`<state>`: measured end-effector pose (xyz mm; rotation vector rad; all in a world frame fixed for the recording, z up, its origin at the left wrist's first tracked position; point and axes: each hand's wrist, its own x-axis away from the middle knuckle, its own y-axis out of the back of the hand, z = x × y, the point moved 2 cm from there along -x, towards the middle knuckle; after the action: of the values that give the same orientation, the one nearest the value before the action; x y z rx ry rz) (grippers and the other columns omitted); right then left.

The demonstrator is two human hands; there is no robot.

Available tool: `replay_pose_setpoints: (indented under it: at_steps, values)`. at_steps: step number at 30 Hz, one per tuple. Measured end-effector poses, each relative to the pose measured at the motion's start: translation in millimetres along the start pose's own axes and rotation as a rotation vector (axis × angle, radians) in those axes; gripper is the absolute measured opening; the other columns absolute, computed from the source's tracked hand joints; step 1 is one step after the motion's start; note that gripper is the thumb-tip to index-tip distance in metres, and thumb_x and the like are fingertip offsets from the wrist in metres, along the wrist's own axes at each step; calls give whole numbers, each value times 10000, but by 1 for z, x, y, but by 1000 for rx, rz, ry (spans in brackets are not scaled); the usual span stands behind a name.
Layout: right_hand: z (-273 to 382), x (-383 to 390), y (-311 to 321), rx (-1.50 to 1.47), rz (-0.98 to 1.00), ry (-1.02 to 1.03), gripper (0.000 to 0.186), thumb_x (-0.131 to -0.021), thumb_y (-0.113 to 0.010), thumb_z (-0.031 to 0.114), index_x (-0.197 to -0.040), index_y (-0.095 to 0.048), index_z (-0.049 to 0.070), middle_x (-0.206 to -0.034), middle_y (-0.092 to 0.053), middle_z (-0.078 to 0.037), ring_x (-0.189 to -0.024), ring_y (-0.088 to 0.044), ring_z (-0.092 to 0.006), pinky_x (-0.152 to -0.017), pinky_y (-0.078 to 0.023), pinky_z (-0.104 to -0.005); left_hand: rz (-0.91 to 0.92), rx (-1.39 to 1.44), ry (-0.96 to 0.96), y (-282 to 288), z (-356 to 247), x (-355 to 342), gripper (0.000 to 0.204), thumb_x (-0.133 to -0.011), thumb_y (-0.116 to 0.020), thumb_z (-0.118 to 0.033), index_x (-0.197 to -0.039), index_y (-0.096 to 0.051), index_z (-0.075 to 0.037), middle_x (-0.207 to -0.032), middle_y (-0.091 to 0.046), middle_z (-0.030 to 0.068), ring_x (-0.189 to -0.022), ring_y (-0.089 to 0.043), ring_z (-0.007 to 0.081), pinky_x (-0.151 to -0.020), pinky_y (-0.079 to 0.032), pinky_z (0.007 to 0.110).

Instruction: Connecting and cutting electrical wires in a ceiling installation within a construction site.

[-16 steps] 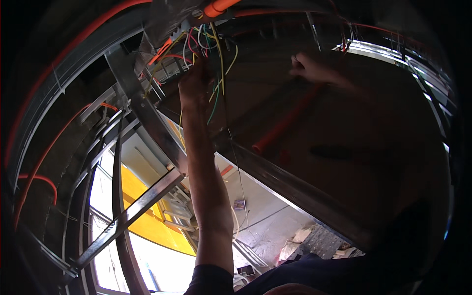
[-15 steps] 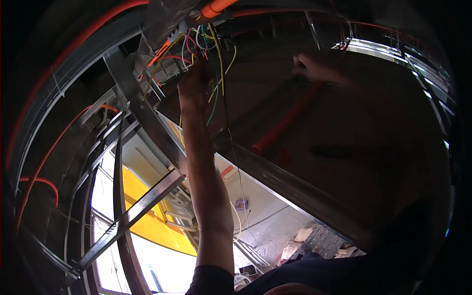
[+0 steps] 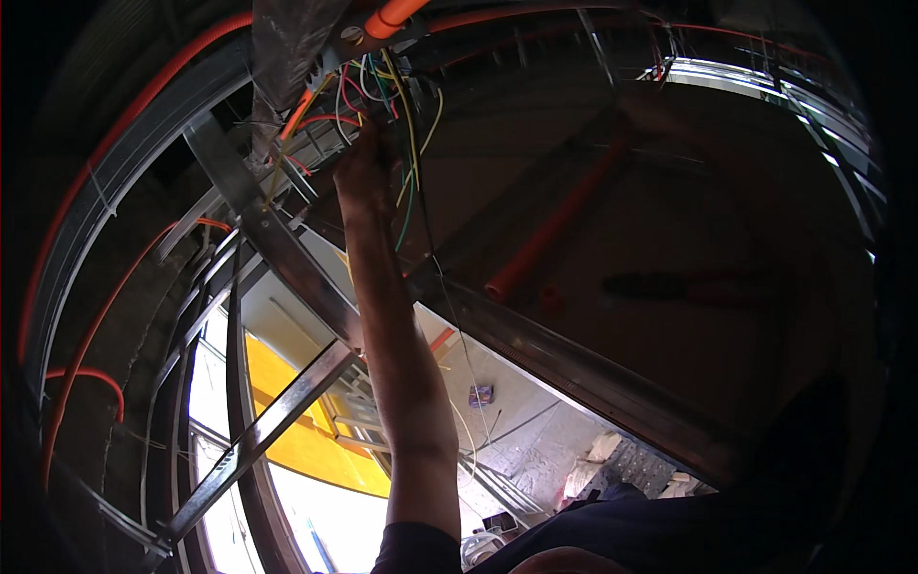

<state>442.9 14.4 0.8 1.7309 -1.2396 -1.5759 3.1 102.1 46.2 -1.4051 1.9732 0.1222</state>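
Note:
My left hand (image 3: pixel 366 177) is raised at the upper middle, fingers closed on a bundle of electrical wires (image 3: pixel 413 110). White, red, yellow and green strands fan out above and beside it. They hang by a metal channel, close to the end of an orange conduit (image 3: pixel 392 17). My right hand (image 3: pixel 652 115) is a dim, blurred shape in shadow above the dark panel; its fingers cannot be made out. Nearest to it lies a length of red-orange pipe (image 3: pixel 550 234) on the panel. A tool like pliers (image 3: pixel 684 287), with dark jaws and reddish handles, also rests there.
Metal framing (image 3: pixel 263 411) crosses the left side, and a steel rail (image 3: pixel 574 368) edges the dark panel (image 3: pixel 593 354). Red flexible conduit (image 3: pixel 72 249) curves along the left. Far below, the floor (image 3: pixel 516 421) holds a small box (image 3: pixel 481 394) and debris, beside yellow sheeting (image 3: pixel 301 421).
The view has shifted slightly. My right hand, lit and seemingly pinched above the red-orange pipe before, has moved right into shadow. My left hand stays at the wires.

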Motion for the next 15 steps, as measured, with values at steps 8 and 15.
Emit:
replay_pose_setpoints:
  at_steps: [8, 15]
  values:
    - [-19, 7, -3, -108, -39, -61, 230, -806, -615, 197, -922, -670, 6, -888, -665, -205, -834, -666, -333, -737, -526, -445, 22, 77, 22, -1, 1, -1, 229, -951, -557, -223, -1023, -616, -15, -697, -499, -25, -606, -472, 77, -552, -384, 220]
    - [-21, 17, -1, -82, -35, -26, 226, -769, -674, 196, -901, -677, 12, -879, -664, -204, -839, -663, -330, -745, -527, -443, 77, 90, 16, 4, 2, -1, 212, -970, -523, -196, -1032, -611, -14, -688, -486, -31, -611, -471, 83, -566, -395, 220]
